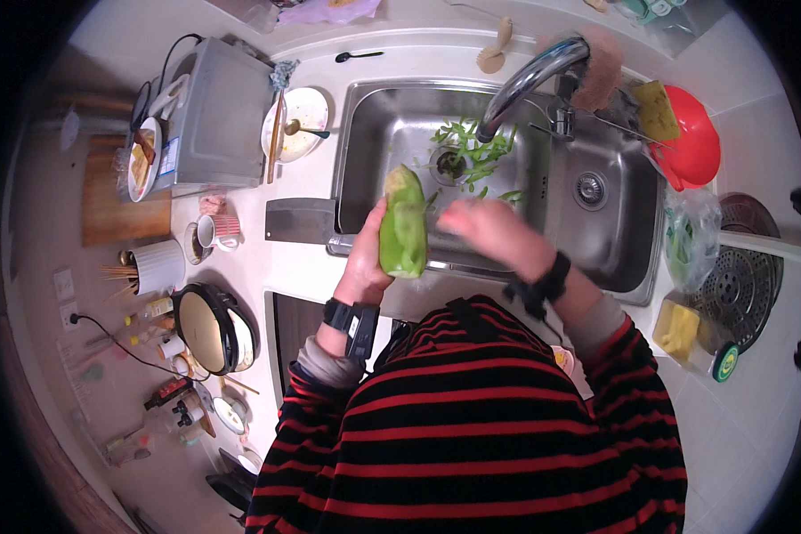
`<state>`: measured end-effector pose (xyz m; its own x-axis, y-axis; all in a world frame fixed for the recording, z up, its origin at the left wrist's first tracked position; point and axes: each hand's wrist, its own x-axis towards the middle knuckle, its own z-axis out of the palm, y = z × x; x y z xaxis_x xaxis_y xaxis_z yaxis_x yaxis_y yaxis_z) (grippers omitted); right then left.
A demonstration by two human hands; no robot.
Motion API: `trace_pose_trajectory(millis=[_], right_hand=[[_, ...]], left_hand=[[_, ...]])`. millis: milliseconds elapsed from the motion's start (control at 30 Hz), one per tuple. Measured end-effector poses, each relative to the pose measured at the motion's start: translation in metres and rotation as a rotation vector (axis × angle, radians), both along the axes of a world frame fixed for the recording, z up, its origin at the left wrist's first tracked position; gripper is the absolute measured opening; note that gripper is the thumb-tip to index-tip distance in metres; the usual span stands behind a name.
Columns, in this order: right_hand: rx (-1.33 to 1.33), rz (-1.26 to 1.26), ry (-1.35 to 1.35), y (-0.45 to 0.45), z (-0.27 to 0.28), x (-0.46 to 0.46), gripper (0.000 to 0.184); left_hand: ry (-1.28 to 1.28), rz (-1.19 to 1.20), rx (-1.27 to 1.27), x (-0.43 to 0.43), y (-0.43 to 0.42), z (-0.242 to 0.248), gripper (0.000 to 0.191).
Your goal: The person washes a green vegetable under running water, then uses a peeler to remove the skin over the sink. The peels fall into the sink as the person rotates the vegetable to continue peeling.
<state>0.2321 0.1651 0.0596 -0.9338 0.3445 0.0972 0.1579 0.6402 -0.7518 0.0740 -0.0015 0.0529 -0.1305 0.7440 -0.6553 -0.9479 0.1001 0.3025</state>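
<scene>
My left hand grips a thick, pale-green vegetable over the left side of the steel sink's large basin. The vegetable stands nearly upright in view, with a ragged tan top end and an uneven surface that looks partly peeled. To its right is my right hand, blurred, its fingers pointing toward the vegetable. Whether it holds a small tool cannot be made out. Green peel strips lie around the drain. A cleaver rests at the sink's left edge, its blade over the counter.
A chrome faucet arches over the basin, beside a smaller basin. Left of the sink are a plate with a spoon, chopsticks and a mug. A red bowl and a plastic bag sit right.
</scene>
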Motion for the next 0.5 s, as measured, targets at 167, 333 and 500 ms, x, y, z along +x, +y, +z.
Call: trace_pose_trajectory(millis=[167, 333, 500], right_hand=[[-0.3, -0.363, 0.206, 0.029, -0.027, 0.006, 0.02], [-0.564, -0.348, 0.182, 0.0, -0.032, 0.015, 0.02], [-0.596, -0.319, 0.206, -0.02, -0.005, 0.019, 0.018]], left_hand=[[0.102, 0.033, -0.058, 0.0, 0.004, 0.014, 0.049], [0.249, 0.034, 0.13, -0.007, -0.001, 0.053, 0.065], [0.128, 0.029, 0.519, -0.002, 0.004, 0.057, 0.08]])
